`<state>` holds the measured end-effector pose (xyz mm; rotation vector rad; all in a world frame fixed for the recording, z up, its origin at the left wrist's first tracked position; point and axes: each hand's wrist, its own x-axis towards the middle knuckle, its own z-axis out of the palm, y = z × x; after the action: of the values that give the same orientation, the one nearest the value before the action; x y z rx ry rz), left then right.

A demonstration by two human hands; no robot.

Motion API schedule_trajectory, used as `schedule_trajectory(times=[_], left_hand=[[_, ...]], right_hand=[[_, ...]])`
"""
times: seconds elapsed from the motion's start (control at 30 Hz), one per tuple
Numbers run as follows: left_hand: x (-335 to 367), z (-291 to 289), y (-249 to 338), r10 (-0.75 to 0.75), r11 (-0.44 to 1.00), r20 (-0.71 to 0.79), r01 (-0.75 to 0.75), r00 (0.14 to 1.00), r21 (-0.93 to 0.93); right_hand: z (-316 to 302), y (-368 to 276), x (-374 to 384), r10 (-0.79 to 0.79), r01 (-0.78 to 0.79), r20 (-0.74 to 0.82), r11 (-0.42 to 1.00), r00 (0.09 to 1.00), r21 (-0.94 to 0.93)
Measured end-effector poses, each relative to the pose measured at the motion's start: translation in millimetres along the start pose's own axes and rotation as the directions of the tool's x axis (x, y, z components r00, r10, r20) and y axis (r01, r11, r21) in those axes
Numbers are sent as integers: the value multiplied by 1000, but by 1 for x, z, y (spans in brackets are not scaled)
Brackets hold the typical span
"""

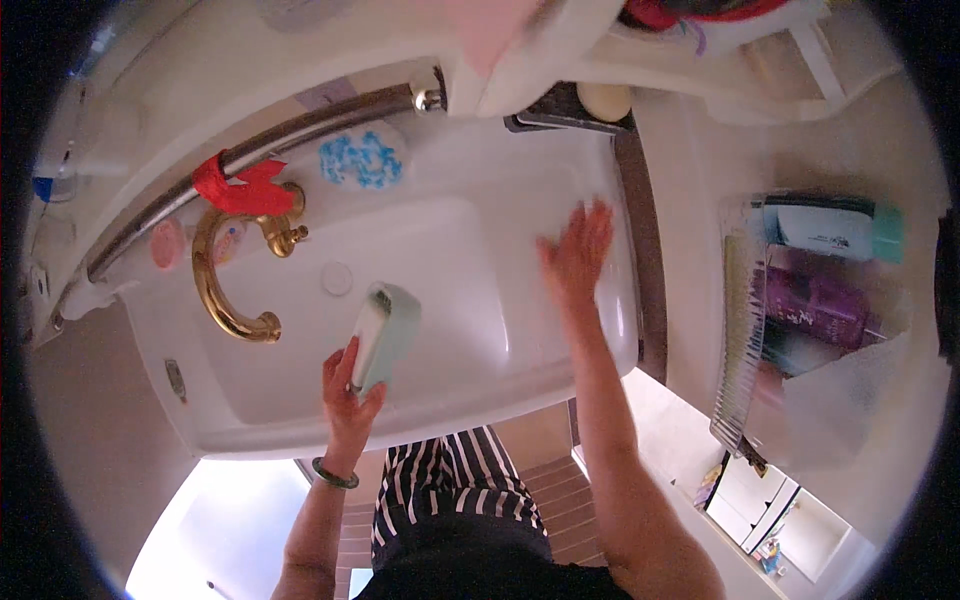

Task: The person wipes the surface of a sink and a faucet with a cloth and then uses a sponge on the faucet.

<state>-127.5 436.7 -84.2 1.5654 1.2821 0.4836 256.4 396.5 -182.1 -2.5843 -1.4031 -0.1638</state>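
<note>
A white sink [450, 250] with a wide basin fills the middle of the head view. My left hand [350, 400] grips the near end of a long, rounded white and mint-green thing [378, 335], tilted over the basin; its exact kind does not show. Over at the right side of the sink, my right hand [578, 250] is open, thumb apart from the fingers, and holds nothing. Whether it touches the sink surface I cannot tell. Left of the held thing curves a brass faucet [208, 275]. A round drain [336, 279] lies between the faucet and the basin's middle.
A metal rail [330, 130] runs along the back with a red cloth [245, 185] tied on it. Behind the basin lie a blue-and-white patterned piece [360, 160] and a pink oval item [167, 244]. At right, a clear rack [742, 310] holds several bottles, including a purple one [815, 308].
</note>
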Motion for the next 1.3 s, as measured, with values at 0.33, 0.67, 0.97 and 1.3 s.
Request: schedule_trajectory(times=[0.33,0.67,0.97,1.3], left_hand=[[96,101,58,341,933,131,-353,931,73],[152,174,62,587,757,230,-627,776,183],[200,197,59,637,684,274,-692,720,229],[131,88,41,505,845,92,-513,858,152]], right_hand=[[-12,31,-12,-85,76,-81,991,993,-112],[-41,16,-87,-54,39,223,997,973,67],[-58,-10,-151,-163,63,345,957,925,283],[-66,-174,-215,-344,124,300,815,890,566]])
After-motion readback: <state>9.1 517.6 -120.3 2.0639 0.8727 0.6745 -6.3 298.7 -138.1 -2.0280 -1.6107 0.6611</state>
